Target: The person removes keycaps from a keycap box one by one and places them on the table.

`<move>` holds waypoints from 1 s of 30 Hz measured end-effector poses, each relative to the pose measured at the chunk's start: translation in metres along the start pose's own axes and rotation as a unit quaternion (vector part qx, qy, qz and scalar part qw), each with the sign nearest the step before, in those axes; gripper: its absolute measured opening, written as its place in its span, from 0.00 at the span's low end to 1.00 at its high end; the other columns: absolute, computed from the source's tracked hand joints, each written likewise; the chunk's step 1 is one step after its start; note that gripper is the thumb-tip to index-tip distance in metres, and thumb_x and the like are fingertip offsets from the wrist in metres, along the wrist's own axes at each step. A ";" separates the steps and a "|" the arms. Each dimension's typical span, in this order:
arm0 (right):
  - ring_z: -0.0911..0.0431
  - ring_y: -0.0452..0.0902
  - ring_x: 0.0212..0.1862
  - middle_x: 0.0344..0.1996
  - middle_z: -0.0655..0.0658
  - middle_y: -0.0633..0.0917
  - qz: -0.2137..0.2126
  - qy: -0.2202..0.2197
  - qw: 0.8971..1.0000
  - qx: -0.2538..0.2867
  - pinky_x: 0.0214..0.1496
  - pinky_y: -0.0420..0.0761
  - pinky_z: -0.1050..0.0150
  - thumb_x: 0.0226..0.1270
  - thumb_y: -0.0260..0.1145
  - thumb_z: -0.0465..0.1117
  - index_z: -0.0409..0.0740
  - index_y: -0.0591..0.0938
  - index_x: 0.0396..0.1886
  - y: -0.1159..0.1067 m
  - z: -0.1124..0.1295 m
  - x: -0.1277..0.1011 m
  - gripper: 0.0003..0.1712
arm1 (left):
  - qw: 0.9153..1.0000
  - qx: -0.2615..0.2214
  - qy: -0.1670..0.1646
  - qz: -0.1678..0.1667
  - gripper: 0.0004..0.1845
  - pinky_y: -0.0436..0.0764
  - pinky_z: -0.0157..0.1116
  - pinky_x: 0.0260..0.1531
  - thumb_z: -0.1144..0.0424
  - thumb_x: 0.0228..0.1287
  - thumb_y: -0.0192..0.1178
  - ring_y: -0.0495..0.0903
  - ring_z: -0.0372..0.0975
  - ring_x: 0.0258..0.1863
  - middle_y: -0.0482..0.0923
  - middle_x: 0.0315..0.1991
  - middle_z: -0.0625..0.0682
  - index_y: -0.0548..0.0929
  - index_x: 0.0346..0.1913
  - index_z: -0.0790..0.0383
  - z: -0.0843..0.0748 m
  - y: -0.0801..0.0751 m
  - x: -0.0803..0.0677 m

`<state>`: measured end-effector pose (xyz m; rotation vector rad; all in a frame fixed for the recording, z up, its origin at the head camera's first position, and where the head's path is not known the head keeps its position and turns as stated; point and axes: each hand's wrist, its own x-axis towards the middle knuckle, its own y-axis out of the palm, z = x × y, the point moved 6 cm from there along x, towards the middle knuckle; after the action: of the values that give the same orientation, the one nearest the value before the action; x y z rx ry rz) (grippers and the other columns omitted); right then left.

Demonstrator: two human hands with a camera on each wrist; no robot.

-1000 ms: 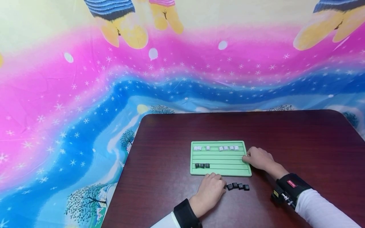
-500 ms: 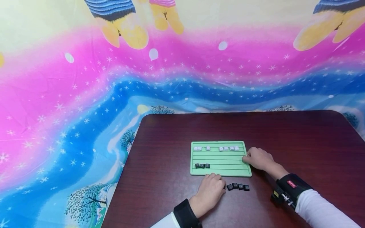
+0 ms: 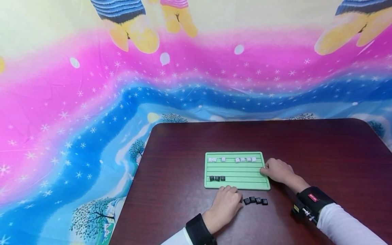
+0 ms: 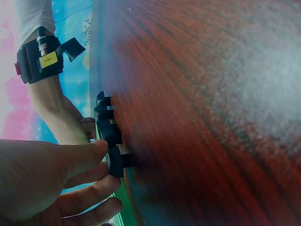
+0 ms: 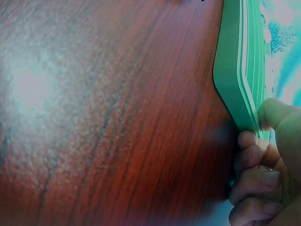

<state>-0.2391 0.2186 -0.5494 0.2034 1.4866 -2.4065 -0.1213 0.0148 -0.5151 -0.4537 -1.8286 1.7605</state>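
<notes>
- Since the second before, almost nothing had moved: both hands and every key cap sat where they were.
- The left hand rested on the table, its thumb and fingers pinching the nearest black key cap at the end of the loose row, as though to lift it.
- The right hand gripped the green tray at its right edge, thumb on top and fingers curled beneath, probably to steady it.
- In the tray, white caps lined the top groove and three black caps sat lower left; their letters were too small to read.
</notes>
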 end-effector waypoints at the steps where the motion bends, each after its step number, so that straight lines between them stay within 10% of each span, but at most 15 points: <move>1: 0.60 0.55 0.16 0.11 0.56 0.60 0.000 0.001 1.000 0.000 0.21 0.52 0.67 0.65 0.62 0.47 0.52 0.66 0.10 0.000 0.000 0.000 0.24 | 1.000 -0.001 0.000 -0.001 0.09 0.60 0.27 0.27 0.44 0.58 0.71 0.73 0.31 0.28 0.80 0.29 0.38 0.87 0.32 0.43 0.000 -0.001 0.000; 30: 0.60 0.55 0.16 0.11 0.56 0.60 0.006 0.005 1.000 0.000 0.21 0.53 0.67 0.66 0.62 0.48 0.52 0.66 0.10 0.000 0.000 0.001 0.25 | 0.998 -0.040 -0.030 -0.050 0.09 0.68 0.27 0.32 0.51 0.60 0.71 0.79 0.33 0.33 0.86 0.36 0.40 0.89 0.42 0.47 0.021 -0.018 0.009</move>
<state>-0.2395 0.2184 -0.5500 0.2230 1.4853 -2.4006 -0.1385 0.0013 -0.4952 -0.3371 -1.9349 1.6563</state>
